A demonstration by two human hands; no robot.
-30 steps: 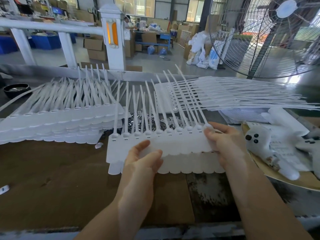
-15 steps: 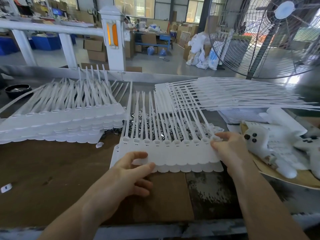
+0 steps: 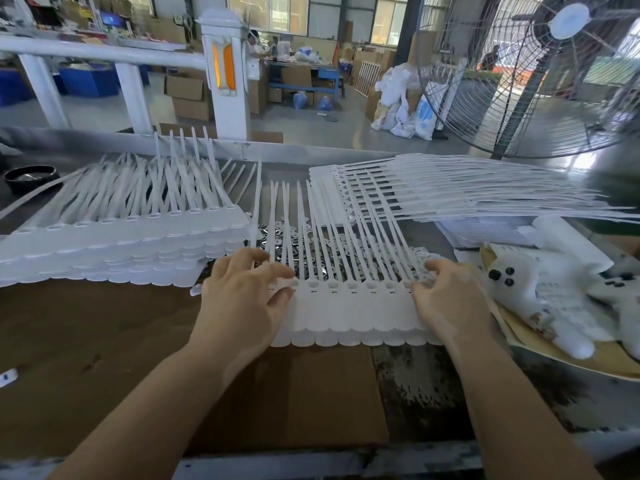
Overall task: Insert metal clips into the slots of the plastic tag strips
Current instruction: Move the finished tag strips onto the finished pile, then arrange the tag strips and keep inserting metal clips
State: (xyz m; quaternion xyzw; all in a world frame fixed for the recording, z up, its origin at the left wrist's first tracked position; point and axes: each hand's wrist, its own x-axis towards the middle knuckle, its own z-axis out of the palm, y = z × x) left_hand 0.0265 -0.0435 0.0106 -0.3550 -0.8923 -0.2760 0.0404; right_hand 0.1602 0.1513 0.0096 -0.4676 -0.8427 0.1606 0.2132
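- Your left hand (image 3: 242, 292) lay loose on the strip's (image 3: 353, 313) left end, pressing it flat on the table (image 3: 104, 341).
- Your right hand (image 3: 446, 299) pinched its right end, so the slots faced up.
- The clips (image 3: 301, 244) sat just behind, easy to reach.

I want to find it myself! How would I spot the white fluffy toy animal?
Start at the big metal fan standing on the right. Come down past the fanned-out white strips to the table's right edge, beside the right hand. The fluffy toy lies there, the only thing with black bead eyes.
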